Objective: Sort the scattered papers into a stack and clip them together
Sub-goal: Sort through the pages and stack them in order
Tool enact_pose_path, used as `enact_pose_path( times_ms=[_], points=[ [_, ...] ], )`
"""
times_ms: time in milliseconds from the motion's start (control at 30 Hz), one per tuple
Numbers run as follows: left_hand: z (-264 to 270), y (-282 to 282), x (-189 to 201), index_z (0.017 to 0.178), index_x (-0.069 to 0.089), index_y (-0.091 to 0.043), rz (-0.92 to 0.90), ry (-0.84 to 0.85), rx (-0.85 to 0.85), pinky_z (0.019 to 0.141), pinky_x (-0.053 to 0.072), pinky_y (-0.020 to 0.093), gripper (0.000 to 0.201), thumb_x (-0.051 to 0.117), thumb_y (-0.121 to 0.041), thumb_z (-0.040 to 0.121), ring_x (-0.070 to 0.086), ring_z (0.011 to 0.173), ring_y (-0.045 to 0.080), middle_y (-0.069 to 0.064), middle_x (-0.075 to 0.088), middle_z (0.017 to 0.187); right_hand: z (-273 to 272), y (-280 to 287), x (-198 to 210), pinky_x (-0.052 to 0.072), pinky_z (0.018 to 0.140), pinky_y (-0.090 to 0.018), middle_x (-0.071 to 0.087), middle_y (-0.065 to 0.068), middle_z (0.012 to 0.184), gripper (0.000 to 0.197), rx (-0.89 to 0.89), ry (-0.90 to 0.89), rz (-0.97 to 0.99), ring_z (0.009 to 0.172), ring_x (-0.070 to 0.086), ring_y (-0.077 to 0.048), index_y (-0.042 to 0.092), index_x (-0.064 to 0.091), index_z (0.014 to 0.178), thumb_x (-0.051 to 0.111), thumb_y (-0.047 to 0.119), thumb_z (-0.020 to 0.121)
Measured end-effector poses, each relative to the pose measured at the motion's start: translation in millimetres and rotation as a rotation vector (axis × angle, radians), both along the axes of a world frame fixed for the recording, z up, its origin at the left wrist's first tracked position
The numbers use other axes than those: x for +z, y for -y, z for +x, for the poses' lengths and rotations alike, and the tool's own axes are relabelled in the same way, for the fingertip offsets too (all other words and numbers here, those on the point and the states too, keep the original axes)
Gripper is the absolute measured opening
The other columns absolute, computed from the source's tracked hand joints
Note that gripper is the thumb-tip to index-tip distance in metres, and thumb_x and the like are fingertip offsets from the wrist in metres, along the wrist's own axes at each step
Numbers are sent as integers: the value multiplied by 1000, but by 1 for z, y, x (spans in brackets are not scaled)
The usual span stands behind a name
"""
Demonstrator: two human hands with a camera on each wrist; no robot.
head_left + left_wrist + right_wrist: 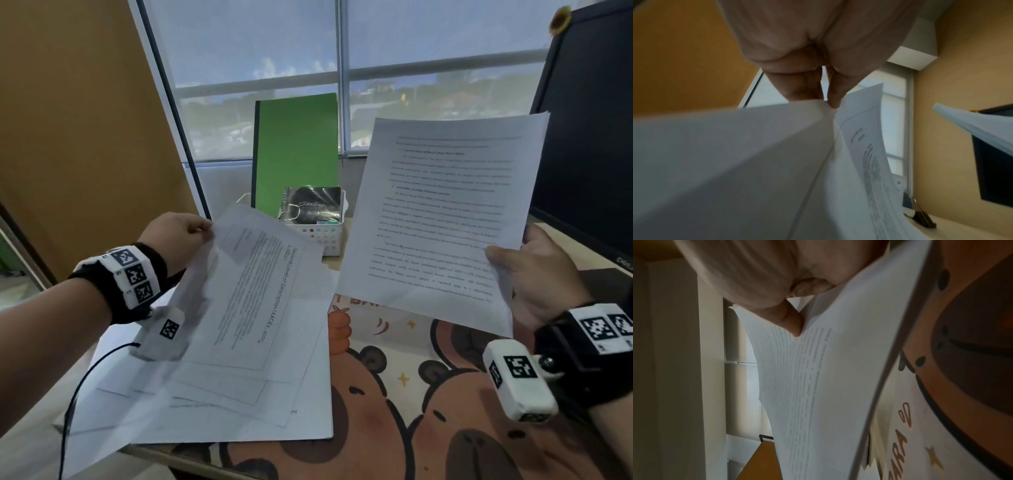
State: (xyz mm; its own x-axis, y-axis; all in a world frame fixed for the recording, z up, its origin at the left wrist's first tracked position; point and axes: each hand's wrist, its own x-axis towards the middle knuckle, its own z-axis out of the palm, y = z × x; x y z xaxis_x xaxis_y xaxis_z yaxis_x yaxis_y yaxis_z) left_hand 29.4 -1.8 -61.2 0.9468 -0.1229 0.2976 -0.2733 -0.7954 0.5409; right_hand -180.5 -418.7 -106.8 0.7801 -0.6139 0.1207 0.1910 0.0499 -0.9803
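My left hand [186, 233] pinches the top corner of a printed sheet [246, 308] and holds it tilted above the desk; the left wrist view shows the thumb and finger [833, 95] closed on its edge [756, 154]. Under it lie more white papers [308, 411], overlapping and askew. My right hand [524, 260] grips a thin bundle of text pages [438, 219] by its right edge, raised upright; its thumb [791, 322] presses the front page [807, 378]. A black binder clip [923, 217] lies on the desk beyond the left-hand sheet.
A white basket [325, 236] at the back holds a green notebook [296, 150] and a small black spiral pad [313, 204]. A dark monitor [592, 137] stands at the right. A cartoon desk mat [411, 394] covers the table; a window and an orange partition [68, 137] are behind.
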Motion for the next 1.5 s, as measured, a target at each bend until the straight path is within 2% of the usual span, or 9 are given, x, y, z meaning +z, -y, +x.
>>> enact_pose_path(
  times_ms=[267,467,567,733,867,967,1133,1300,1500],
  points=[
    [-2,10,-5,103,71,-8,-90,74,22,79,48,35,17,55,-15,104,63,90,34,12,71,100,0,0,0,54,93,-58,72,-11,116,30,-5,2,20,105,70,-34,19,61,108,49,-8,99],
    [8,1,36,124,56,-6,-164,177,197,79,40,39,26,40,-15,105,54,96,32,14,59,108,0,2,0,57,86,-53,72,-11,119,41,-1,30,57,104,72,-32,10,54,132,48,-10,98],
    [20,-10,55,116,65,-2,-188,101,252,75,44,39,30,42,-14,100,65,102,43,25,68,112,0,5,0,57,86,-52,71,-12,120,43,-16,40,73,106,72,-33,11,54,135,48,-10,97],
    [12,6,13,100,72,-5,215,-209,118,79,39,30,23,51,-11,105,57,90,28,12,66,97,0,6,3,57,82,-50,72,-10,118,42,-32,42,79,103,72,-31,11,55,134,50,-9,97],
    [1,15,-31,119,73,-1,444,-435,129,79,47,31,30,51,-17,106,68,110,34,18,72,122,0,6,2,57,86,-52,72,-10,118,42,-14,33,80,103,72,-31,14,56,133,50,-8,98],
    [-5,25,-38,128,68,3,487,-510,88,88,55,35,32,61,-10,100,67,106,31,22,68,131,0,5,2,57,88,-53,72,-10,119,43,-3,30,69,105,72,-31,16,57,132,49,-8,98],
    [-14,39,-38,125,70,-6,670,-476,73,94,56,33,44,73,-37,94,69,116,26,10,72,125,-1,4,2,55,90,-55,71,-12,121,43,-4,35,78,108,70,-33,13,55,134,47,-10,98],
    [-7,31,-38,142,49,-9,480,-473,130,94,57,37,78,89,-32,79,65,112,28,9,66,127,-2,4,3,58,86,-51,72,-11,120,42,-15,39,72,106,72,-31,10,53,135,47,-10,98],
    [-8,23,-27,99,72,-17,322,-383,-12,64,49,25,25,87,-23,81,67,80,19,1,73,90,-3,0,5,63,74,-41,72,-8,116,41,-10,44,87,99,74,-26,11,54,133,47,-9,99]
  ],
)
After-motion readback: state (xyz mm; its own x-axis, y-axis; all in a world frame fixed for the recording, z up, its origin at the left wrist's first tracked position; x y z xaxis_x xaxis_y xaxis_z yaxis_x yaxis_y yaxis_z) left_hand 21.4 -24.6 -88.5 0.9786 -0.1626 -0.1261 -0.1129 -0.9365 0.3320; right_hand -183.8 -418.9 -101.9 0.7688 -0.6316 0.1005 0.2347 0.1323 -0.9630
